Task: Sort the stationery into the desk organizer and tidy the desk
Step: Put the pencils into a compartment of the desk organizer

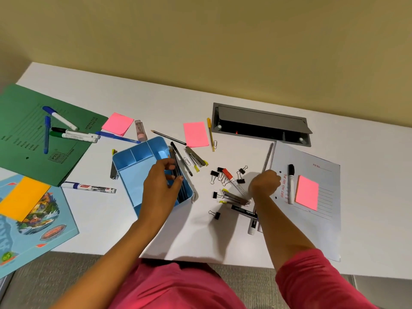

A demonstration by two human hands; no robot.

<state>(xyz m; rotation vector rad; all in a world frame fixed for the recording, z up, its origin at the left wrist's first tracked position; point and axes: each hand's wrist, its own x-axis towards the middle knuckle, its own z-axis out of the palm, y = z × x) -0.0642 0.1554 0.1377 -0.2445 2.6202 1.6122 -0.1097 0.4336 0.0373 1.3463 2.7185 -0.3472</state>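
Observation:
A light-blue desk organizer [133, 181] sits on the white desk left of centre. My left hand [161, 186] is over its long right compartment, thumb and fingers pinching several dark pens [178, 172] that lie in it. To the right, my right hand [265, 184] grips the lower end of a grey pencil [268, 156] that points away from me along the white file's edge. Black binder clips [215, 175], a red-capped lead tube [231, 178], a silver stapler [196, 157] and a black Camlin marker [245, 211] lie loose between my hands.
A green folder [33, 141] at the left carries several markers [73, 136]. A whiteboard marker [89, 188], pink sticky pads [196, 134], a yellow pen [210, 134] and a blue book [33, 219] lie about. The white file [316, 224] bears a black marker [291, 184]. A grey cable tray [260, 126] is set into the desk.

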